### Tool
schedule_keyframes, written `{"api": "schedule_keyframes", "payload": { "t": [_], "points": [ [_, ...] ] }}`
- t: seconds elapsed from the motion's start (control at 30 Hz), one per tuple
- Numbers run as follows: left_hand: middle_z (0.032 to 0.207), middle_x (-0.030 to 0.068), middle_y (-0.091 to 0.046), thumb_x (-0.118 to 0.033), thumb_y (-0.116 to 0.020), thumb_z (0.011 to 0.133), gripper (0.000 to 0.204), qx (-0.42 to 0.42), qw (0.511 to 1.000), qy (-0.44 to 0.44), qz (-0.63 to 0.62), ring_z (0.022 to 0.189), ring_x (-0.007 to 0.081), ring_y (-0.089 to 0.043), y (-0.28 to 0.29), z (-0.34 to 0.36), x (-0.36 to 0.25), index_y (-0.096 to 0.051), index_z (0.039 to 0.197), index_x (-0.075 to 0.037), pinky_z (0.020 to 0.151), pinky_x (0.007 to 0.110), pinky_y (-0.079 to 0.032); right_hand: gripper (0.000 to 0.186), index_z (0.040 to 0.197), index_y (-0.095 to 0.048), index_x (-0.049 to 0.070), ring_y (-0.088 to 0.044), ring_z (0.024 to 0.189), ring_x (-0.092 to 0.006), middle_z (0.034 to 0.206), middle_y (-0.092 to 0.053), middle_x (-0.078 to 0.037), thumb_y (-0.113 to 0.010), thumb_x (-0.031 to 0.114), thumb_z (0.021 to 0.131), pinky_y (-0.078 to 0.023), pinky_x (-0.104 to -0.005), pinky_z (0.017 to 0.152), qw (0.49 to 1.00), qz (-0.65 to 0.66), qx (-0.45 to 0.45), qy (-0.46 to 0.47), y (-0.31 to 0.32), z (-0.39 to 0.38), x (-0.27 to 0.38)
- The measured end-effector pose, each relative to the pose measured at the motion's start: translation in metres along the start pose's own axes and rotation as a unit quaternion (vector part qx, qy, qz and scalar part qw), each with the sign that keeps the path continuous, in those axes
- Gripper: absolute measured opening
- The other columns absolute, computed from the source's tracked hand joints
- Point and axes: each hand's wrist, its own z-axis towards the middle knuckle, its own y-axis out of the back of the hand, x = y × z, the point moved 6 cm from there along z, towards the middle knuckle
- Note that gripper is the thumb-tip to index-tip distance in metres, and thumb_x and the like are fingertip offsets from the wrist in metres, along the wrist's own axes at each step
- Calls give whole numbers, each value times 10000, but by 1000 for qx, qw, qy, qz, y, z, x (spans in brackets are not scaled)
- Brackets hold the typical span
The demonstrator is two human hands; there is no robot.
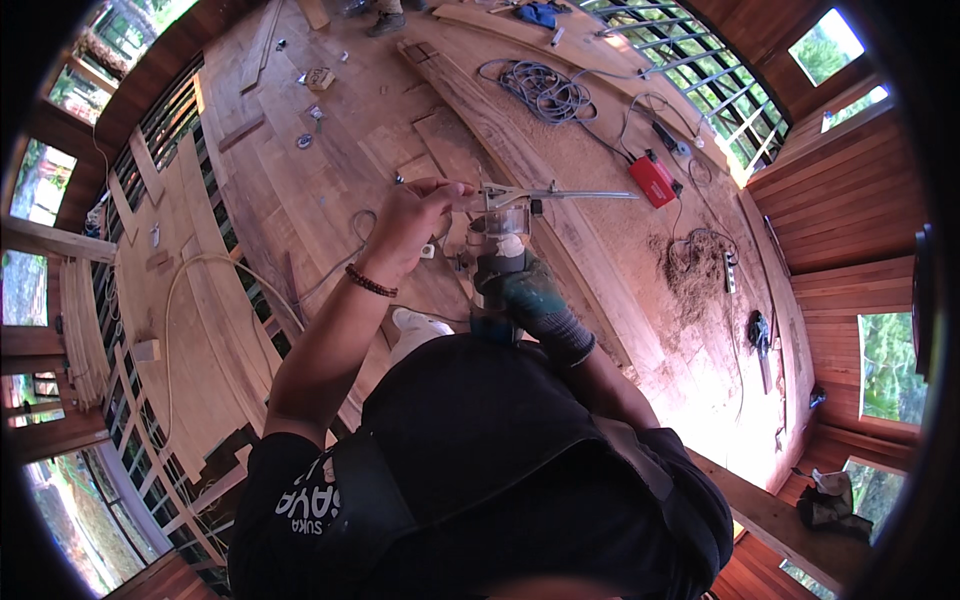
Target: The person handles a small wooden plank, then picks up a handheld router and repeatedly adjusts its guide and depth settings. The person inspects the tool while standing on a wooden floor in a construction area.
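My right hand [532, 295], in a grey and green work glove, grips a dark handheld power tool that looks like a trim router [500, 262], upright in front of my waist. Its clear plastic base [507, 220] faces away from me. Across that end sits a metal guide [515, 192] with a long thin rod pointing right. My bare left hand [420, 212], with a beaded bracelet at the wrist, has thumb and fingers pinched together at the guide's left end. Whatever is between those fingertips is too small to make out.
Long planks [500, 150] lie on the wooden floor ahead. A coiled cable [545, 92], a red box-shaped machine [652, 180], a sawdust pile [700, 265] and a power strip [730, 272] are at right. Open floor joists [150, 190] show at left. A person's boot [386, 22] stands far ahead.
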Motion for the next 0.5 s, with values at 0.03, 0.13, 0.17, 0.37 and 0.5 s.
{"api": "schedule_keyframes", "payload": {
  "t": [0.03, 0.13, 0.17, 0.37, 0.5],
  "points": [
    [822, -12, -705, -163, -681, 981, 191, -1, 1000, -1, 3, 518, -23, -407, 0, 0, 0, -751, 1018, 11, 448, 178, -274, 403, 1232, -639, -19, -684, 871, -131, 1021, -720, -76, -738, 99, 860, -562, -270, 753, 1000, 0, 10, 17, -1, 0, 3],
    [776, -38, -666, -159, -676, 980, 191, -3, 1000, -5, 6, 517, -22, -394, -3, -1, -1, -753, 1028, 10, 450, 178, -265, 392, 1221, -644, -17, -680, 876, -129, 1017, -718, -70, -737, 102, 860, -560, -269, 752, 1000, 9, 18, 15, -3, -2, 6],
    [759, -48, -648, -158, -674, 980, 192, 0, 1000, -15, 3, 516, -22, -388, -4, -1, -2, -754, 1031, 9, 451, 179, -260, 390, 1218, -645, -17, -680, 878, -129, 1017, -718, -69, -737, 105, 859, -559, -268, 751, 1000, 13, 17, 6, -3, -2, 5],
    [758, -55, -593, -159, -669, 981, 211, 4, 1000, -3, 17, 600, 5, -418, -4, 0, 1, -754, 1055, 20, 537, 196, -285, 421, 1224, -644, -20, -682, 876, -129, 1020, -718, -75, -749, 124, 842, -560, -262, 757, 1000, 2, 2, 16, -1, -4, 10],
    [1068, 112, -751, -156, -660, 991, 270, 5, 999, 16, 33, 982, 139, -695, -2, 2, 4, -721, 1124, 70, 923, 268, -516, 428, 1227, -643, -20, -683, 871, -128, 1018, -718, -76, -747, 123, 837, -562, -260, 754, 1000, 11, -5, 19, 0, -5, 10]
  ]
}}
